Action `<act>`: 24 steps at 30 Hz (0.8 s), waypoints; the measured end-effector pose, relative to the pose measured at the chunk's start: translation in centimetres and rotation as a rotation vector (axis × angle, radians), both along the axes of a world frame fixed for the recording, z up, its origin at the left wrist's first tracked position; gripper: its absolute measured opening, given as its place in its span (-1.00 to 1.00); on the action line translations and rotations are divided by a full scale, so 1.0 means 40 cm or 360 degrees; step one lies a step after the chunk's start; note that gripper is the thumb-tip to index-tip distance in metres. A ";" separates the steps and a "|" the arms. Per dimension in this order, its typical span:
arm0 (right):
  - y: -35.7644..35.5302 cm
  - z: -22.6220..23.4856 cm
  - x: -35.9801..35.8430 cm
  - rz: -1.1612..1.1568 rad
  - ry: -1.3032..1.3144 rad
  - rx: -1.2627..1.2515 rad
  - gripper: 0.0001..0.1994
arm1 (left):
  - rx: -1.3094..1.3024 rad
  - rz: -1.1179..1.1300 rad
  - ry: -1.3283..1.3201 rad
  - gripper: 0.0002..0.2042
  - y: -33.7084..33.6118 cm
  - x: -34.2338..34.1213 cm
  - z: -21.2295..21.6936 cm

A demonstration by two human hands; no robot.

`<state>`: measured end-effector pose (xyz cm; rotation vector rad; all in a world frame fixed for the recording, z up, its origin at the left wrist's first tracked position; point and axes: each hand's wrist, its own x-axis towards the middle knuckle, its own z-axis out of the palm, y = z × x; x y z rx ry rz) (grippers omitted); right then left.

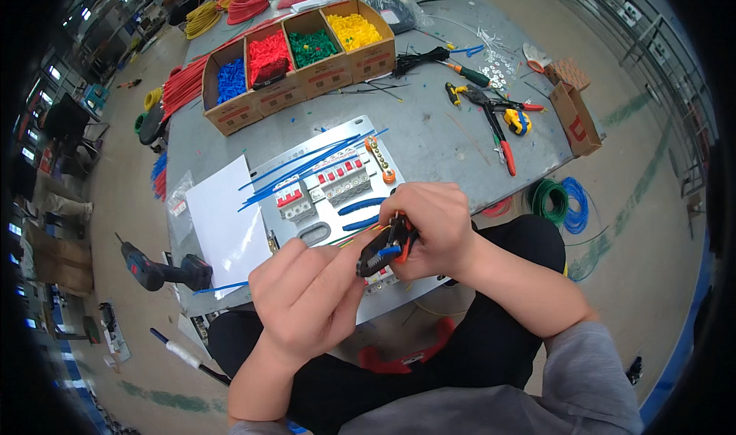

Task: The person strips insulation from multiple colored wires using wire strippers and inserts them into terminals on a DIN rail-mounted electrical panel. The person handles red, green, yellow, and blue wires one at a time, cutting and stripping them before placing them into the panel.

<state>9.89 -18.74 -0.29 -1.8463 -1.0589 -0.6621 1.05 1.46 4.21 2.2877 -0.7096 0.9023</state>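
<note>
My right hand [441, 224] is wrapped round a crimping tool [377, 255] with a dark head and red-orange handles. A small blue piece [389, 251] shows at its jaws. My left hand [307, 301] is closed close against the tool head. From its far left side a blue wire [222, 288] sticks out; the fingertips hide the other end. Beneath both hands lies a white mounting plate [264, 170], carrying circuit breakers [345, 178] with red switches and a brass terminal bar [379, 159]. Several cut blue wires [307, 167] lie across it, beside blue-handled pliers [360, 213].
A cardboard box [307, 82] holds blue, red, green and yellow terminals in compartments. At right lie red-handled cutters [498, 136], a yellow tape measure [518, 121] and a screwdriver [468, 73]. A cordless drill [165, 272] and white paper [226, 220] sit at left.
</note>
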 end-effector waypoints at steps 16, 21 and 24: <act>-0.171 0.029 0.197 -0.0276 0.1833 0.1247 -0.67 | 0.0071 0.0732 0.0104 -0.85 0.062 0.061 -0.032; -0.227 0.039 0.220 0.0260 0.2128 0.1769 -0.81 | 0.0092 0.0701 0.0118 -0.86 0.058 0.085 -0.080; -0.188 0.035 0.200 -0.0075 0.1955 0.1104 -0.76 | 0.0089 0.0679 0.0175 -0.86 0.039 0.100 -0.100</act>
